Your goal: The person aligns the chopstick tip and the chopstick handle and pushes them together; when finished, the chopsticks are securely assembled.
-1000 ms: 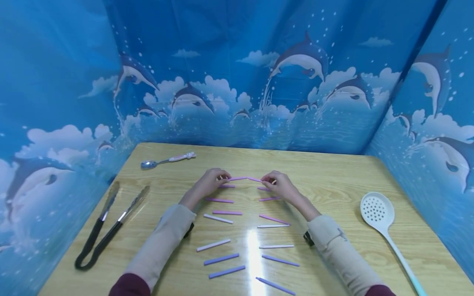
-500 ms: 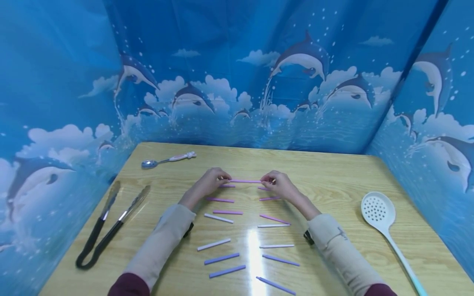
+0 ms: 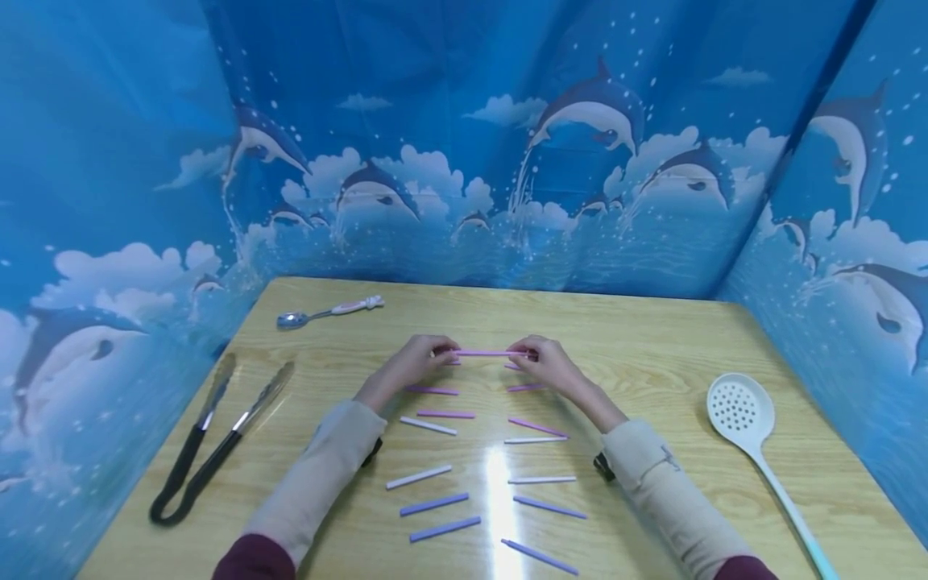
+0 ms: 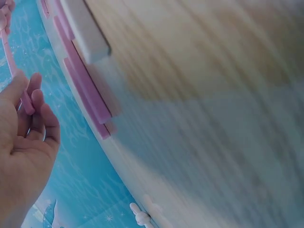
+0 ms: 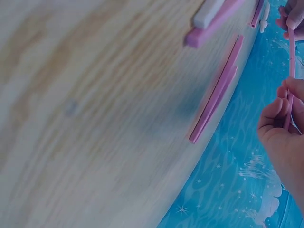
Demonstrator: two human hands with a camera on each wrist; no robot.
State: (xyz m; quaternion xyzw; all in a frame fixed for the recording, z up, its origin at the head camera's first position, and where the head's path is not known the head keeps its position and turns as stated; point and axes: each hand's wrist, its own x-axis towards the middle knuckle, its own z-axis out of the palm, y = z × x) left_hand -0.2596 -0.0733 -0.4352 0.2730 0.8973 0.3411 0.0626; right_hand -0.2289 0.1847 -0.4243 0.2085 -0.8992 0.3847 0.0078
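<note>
Near the back of the table, my left hand (image 3: 415, 362) and right hand (image 3: 553, 366) pinch opposite ends of a straight pink rod (image 3: 484, 353), held level between them. In the left wrist view, thumb and fingertips grip the rod (image 4: 9, 57), whose end sticks out past them. The right wrist view has the rod (image 5: 291, 61) raised off the table, its near end between thumb and curled fingers. Beneath and in front of the hands lie two columns of short sticks: pink sticks (image 3: 445, 416) farthest, then white sticks (image 3: 428, 426), then blue-violet sticks (image 3: 433, 505) nearest.
Black-handled tongs (image 3: 210, 451) lie on the left, with a spoon (image 3: 329, 312) behind them. On the right is a white slotted skimmer (image 3: 739, 407) with a pale green handle end. A blue dolphin-print curtain (image 3: 464, 145) surrounds the wooden table (image 3: 638, 338).
The pink piece between the hands was bent to a shallow peak in its middle and now runs straight. My left hand has shifted slightly right and toward me.
</note>
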